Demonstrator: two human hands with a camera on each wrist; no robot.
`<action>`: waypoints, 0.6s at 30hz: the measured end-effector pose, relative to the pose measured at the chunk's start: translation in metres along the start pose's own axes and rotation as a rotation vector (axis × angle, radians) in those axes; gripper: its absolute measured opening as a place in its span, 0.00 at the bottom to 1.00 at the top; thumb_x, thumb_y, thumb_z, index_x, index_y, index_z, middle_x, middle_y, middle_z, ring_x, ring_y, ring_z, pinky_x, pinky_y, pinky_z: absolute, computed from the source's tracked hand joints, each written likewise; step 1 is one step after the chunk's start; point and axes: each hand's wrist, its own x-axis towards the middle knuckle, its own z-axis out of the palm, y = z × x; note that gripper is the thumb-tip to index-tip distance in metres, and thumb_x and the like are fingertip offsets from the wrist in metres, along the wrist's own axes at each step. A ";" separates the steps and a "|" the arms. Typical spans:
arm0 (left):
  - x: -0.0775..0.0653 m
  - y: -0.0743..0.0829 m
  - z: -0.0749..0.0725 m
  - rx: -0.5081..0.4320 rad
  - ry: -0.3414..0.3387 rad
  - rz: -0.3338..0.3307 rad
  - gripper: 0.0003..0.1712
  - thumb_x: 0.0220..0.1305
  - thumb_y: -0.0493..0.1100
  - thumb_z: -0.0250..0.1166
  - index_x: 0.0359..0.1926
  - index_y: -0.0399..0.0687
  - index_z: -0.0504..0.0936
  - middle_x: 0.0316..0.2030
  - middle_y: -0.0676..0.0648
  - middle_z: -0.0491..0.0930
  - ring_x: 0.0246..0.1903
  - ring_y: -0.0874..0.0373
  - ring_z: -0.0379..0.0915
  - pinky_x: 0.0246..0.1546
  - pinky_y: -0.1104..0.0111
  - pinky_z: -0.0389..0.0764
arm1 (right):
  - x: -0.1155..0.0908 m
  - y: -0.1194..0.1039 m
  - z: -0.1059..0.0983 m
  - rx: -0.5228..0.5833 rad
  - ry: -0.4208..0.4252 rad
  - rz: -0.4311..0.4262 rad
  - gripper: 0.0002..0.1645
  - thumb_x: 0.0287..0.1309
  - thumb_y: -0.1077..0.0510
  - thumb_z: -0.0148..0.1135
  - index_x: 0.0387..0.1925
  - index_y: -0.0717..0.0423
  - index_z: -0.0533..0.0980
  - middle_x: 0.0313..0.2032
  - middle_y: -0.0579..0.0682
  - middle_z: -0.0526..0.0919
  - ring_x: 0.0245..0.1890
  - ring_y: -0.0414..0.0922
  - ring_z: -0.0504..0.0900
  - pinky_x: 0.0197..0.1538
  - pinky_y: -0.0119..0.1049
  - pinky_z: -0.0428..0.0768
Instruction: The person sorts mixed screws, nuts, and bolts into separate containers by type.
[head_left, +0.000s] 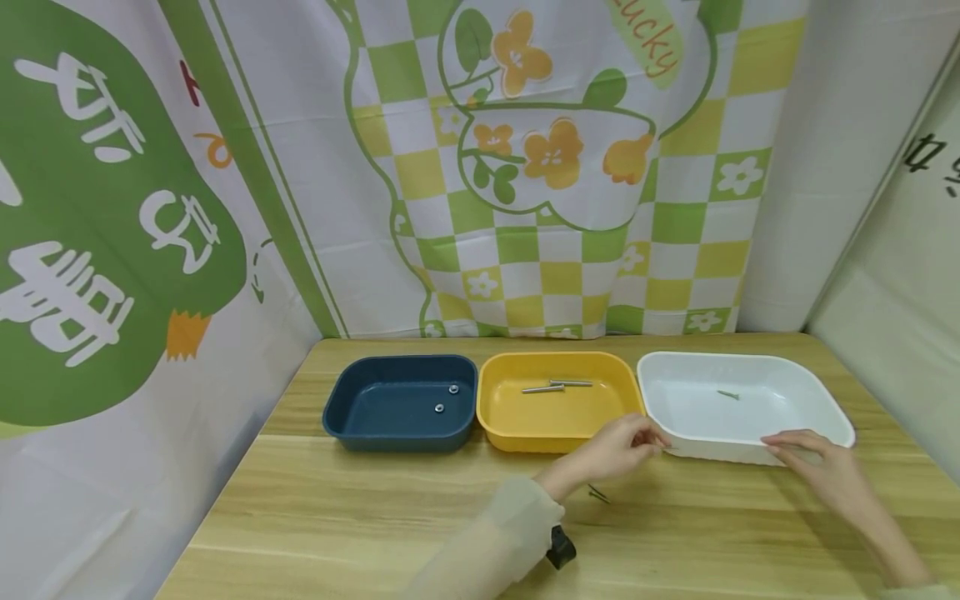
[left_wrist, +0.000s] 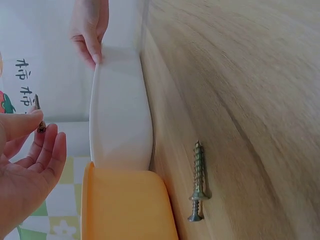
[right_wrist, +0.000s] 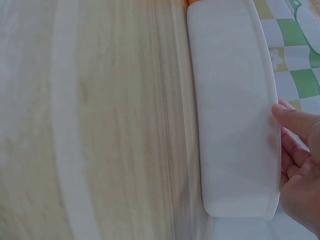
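My left hand (head_left: 618,446) pinches a small screw (left_wrist: 40,117) between thumb and fingers, above the table near where the yellow and white trays meet. At the near rim of the white tray (head_left: 720,447), my right hand (head_left: 821,467) grips the edge, thumb on one side and fingers on the other, as the right wrist view shows. A single screw (head_left: 727,394) lies inside that tray. Two more screws (left_wrist: 199,172) lie together on the wooden table below my left hand; in the head view they show beside the left wrist.
Left of the white tray stands a yellow tray (head_left: 525,442) with two long bolts (head_left: 543,389). Farther left is a dark blue tray (head_left: 401,442) holding two nuts (head_left: 439,408). The three trays form a row along the back of the wooden table (head_left: 315,517), before a patterned curtain (head_left: 525,275).
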 end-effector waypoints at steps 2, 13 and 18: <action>0.002 0.000 0.001 -0.001 0.026 -0.005 0.08 0.60 0.35 0.55 0.39 0.44 0.78 0.31 0.53 0.74 0.31 0.73 0.64 0.33 0.87 0.65 | 0.000 0.000 0.000 -0.005 0.000 0.001 0.10 0.45 0.73 0.61 0.29 0.58 0.80 0.32 0.21 0.75 0.39 0.15 0.66 0.41 0.10 0.57; 0.014 0.002 0.010 0.025 0.112 -0.026 0.07 0.60 0.36 0.56 0.39 0.46 0.78 0.30 0.54 0.71 0.29 0.72 0.62 0.32 0.87 0.64 | 0.000 -0.003 -0.001 -0.010 -0.005 0.000 0.09 0.45 0.71 0.61 0.28 0.57 0.80 0.32 0.20 0.74 0.38 0.14 0.66 0.41 0.09 0.57; 0.019 0.002 0.013 -0.011 0.146 -0.080 0.08 0.60 0.36 0.56 0.39 0.47 0.78 0.30 0.55 0.69 0.28 0.72 0.63 0.30 0.86 0.65 | 0.000 -0.003 0.000 -0.004 -0.009 -0.008 0.10 0.45 0.71 0.61 0.28 0.56 0.80 0.32 0.20 0.74 0.38 0.15 0.66 0.41 0.10 0.57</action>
